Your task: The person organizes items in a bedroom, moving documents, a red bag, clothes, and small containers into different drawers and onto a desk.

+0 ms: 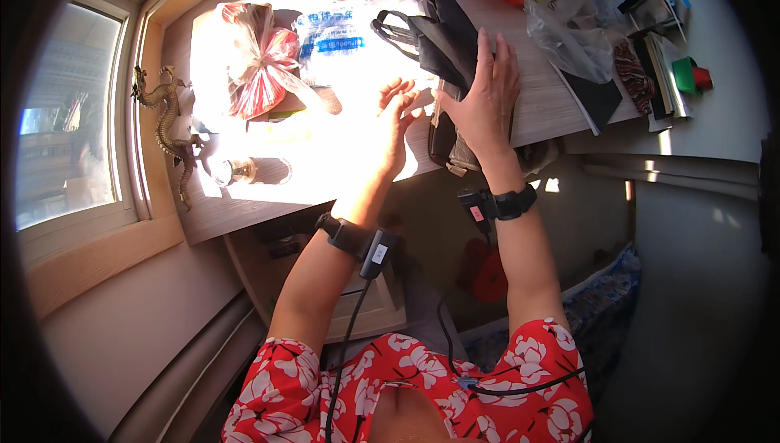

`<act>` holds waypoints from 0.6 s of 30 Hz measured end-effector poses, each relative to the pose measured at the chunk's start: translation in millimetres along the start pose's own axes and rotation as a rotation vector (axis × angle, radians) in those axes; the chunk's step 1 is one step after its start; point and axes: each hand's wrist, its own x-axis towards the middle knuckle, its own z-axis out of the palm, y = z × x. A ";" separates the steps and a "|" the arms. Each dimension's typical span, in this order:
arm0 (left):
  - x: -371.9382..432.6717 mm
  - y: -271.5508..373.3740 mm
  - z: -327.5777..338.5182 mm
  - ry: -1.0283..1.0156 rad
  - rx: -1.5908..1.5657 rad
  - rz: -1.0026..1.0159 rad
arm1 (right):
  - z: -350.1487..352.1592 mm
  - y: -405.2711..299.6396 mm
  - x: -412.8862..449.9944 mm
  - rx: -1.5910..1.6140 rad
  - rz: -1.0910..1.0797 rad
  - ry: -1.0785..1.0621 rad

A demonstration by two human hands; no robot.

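Note:
My right hand (484, 96) spans a dark zippered bag (443, 132), thumb at its left side and fingers along its right. The bag lies at the front edge of the wood-grain desk (524, 120). Folded black fabric with looped straps (448, 41) lies against the bag's far end. To the left, my left hand (390, 132) is raised over the desk, apart from the bag, with its fingers loosely curled, spaced and nothing seen in them. Strong sunlight washes out much of this hand and the desk beneath.
A tied clear plastic bag with red contents (262, 71) and a printed plastic package (332, 41) lie at the left. Near the window stand a dragon figurine (167, 114) and a small glass object (234, 171). Plastic bags (570, 32) and books (664, 77) crowd the right.

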 end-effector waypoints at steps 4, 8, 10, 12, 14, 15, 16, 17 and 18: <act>-14.1 -2.7 3.6 -0.065 0.065 -0.016 | 25.7 40.0 24.0 0.028 0.073 -0.320; -33.8 15.9 9.7 -0.164 0.122 0.060 | -15.7 10.7 16.8 0.114 0.085 -0.131; -46.9 32.0 16.4 -0.323 0.157 0.168 | -29.9 -11.8 -3.3 0.194 0.053 -0.142; -59.7 32.8 15.7 -0.310 0.352 0.255 | -34.7 -39.6 -38.7 0.245 -0.026 -0.236; -63.8 27.3 8.9 -0.188 0.339 0.162 | -35.6 -41.7 -71.2 0.380 -0.064 -0.387; -64.5 24.2 9.6 -0.068 0.325 0.073 | -40.0 -37.1 -77.6 0.492 -0.053 -0.473; -64.4 22.1 6.0 0.065 0.328 -0.011 | -41.4 -27.8 -86.6 0.488 -0.065 -0.459; -58.8 1.1 -32.1 0.076 0.338 0.000 | -43.5 -27.4 -84.8 0.436 -0.011 -0.313; -53.4 -18.0 -73.0 0.033 0.661 0.407 | -43.3 -25.0 -87.8 0.356 0.093 -0.149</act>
